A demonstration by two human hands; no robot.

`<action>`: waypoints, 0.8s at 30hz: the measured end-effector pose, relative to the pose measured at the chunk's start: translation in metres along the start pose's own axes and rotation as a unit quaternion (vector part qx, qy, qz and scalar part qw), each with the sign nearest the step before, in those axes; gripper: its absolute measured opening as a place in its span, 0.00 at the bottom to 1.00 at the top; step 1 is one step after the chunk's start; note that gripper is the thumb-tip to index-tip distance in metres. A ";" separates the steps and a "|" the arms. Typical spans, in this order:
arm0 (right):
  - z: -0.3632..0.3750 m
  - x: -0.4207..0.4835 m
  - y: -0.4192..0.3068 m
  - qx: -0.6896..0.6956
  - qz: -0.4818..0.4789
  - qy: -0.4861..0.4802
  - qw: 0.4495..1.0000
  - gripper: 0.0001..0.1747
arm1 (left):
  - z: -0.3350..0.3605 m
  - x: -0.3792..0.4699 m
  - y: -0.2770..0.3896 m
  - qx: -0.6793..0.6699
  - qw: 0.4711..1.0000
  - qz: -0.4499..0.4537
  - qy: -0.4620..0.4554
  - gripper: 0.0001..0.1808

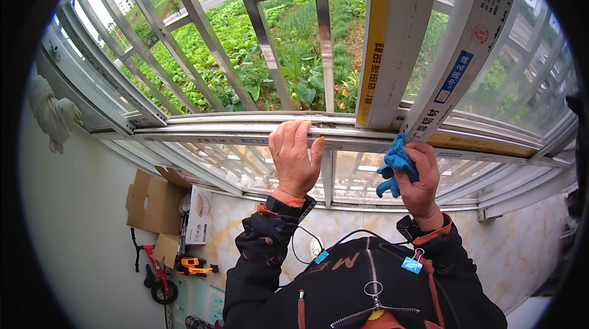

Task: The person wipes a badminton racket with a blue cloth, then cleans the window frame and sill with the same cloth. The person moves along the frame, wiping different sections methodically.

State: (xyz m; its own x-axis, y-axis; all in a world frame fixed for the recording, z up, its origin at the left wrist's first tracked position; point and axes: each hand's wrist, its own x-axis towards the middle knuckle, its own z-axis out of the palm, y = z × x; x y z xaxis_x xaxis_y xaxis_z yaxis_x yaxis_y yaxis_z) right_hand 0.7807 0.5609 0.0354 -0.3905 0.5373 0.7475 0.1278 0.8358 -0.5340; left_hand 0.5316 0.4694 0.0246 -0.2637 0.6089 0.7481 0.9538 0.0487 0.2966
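A blue cloth (396, 163) is bunched in my right hand (421, 177), which presses it against the lower end of a white window sash frame (455, 71) bearing stickers and writing. My left hand (294, 158) rests with its fingers over the white window sill rail (221, 132), holding nothing; its thumb points up along the rail. Dark grime shows in the sliding track (331, 125) just beyond my fingers. Between my hands, a second upright frame with a yellow strip (375, 66) meets the track. Glass panes lie below the rail.
Metal security bars (257, 20) stand outside the window, with green plants beyond. A whitish cloth (53, 110) hangs at the left wall. On the marble-patterned floor at lower left are an open cardboard box (154, 202), a white printed box (199, 214), a red child's bike (158, 269) and an orange toy (195, 266).
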 end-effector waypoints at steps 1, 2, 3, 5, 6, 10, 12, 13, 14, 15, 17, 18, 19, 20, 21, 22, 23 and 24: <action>0.010 0.007 -0.012 0.028 0.011 -0.017 0.999 0.22 | -0.008 -0.005 0.006 -0.051 0.999 -0.006 0.003 0.29; 0.020 0.015 -0.022 0.049 0.001 -0.022 0.999 0.22 | -0.017 -0.011 0.012 -0.099 0.995 -0.006 -0.014 0.32; 0.030 0.020 -0.031 0.080 0.005 -0.036 0.996 0.22 | -0.024 -0.017 0.019 -0.147 0.989 -0.007 -0.033 0.36; 0.051 0.024 -0.047 0.083 -0.019 -0.045 0.995 0.22 | -0.036 -0.028 0.030 -0.405 0.902 -0.083 -0.122 0.42; 0.063 0.024 -0.054 0.109 -0.021 -0.059 0.992 0.22 | -0.042 -0.036 0.035 -0.522 0.817 -0.163 -0.183 0.46; 0.107 0.019 -0.080 0.160 -0.040 -0.090 0.982 0.26 | -0.057 -0.049 0.021 -0.629 0.688 -0.281 -0.228 0.38; 0.118 0.022 -0.086 0.152 -0.057 -0.133 0.978 0.30 | -0.067 -0.054 0.005 -0.678 0.614 -0.357 -0.192 0.35; 0.124 0.023 -0.089 0.153 -0.069 -0.136 0.976 0.32 | -0.072 -0.055 -0.003 -0.694 0.575 -0.393 -0.180 0.33; 0.129 0.024 -0.093 0.151 -0.078 -0.152 0.974 0.35 | -0.074 -0.054 -0.011 -0.703 0.590 -0.371 -0.142 0.30; 0.131 0.026 -0.095 0.151 -0.083 -0.170 0.970 0.36 | -0.076 -0.051 -0.018 -0.682 0.626 -0.357 -0.125 0.29; 0.132 0.032 -0.095 0.142 -0.098 -0.175 0.969 0.37 | -0.083 -0.038 -0.031 -0.678 0.627 -0.368 -0.103 0.29; 0.130 0.035 -0.093 0.112 -0.118 -0.145 0.976 0.37 | -0.087 -0.029 -0.036 -0.657 0.644 -0.381 -0.091 0.27; 0.126 0.039 -0.090 0.074 -0.121 -0.128 0.981 0.37 | -0.092 -0.017 -0.042 -0.648 0.669 -0.355 -0.087 0.28; 0.123 0.044 -0.084 0.052 -0.122 -0.096 0.986 0.34 | -0.097 -0.001 -0.048 -0.625 0.720 -0.295 -0.059 0.29; 0.117 0.049 -0.077 0.009 -0.122 -0.064 0.990 0.30 | -0.103 0.015 -0.052 -0.581 0.764 -0.278 -0.037 0.29; 0.111 0.054 -0.068 -0.035 -0.130 -0.045 0.990 0.28 | -0.110 0.034 -0.057 -0.566 0.798 -0.204 -0.010 0.31; 0.106 0.060 -0.058 -0.076 -0.137 -0.027 0.987 0.25 | -0.117 0.055 -0.063 -0.541 0.827 -0.151 0.014 0.33; 0.102 0.066 -0.047 -0.103 -0.137 -0.021 0.985 0.23 | -0.124 0.076 -0.066 -0.507 0.854 -0.110 0.040 0.33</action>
State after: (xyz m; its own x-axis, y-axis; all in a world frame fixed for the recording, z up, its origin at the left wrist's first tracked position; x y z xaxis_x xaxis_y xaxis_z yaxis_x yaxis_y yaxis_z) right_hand 0.6562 0.5452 0.0695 -0.4729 0.2869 0.8331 0.1927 0.9563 -0.2199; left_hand 0.4309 0.4142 0.1357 -0.4675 0.6150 0.6349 0.2751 -0.5814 0.7657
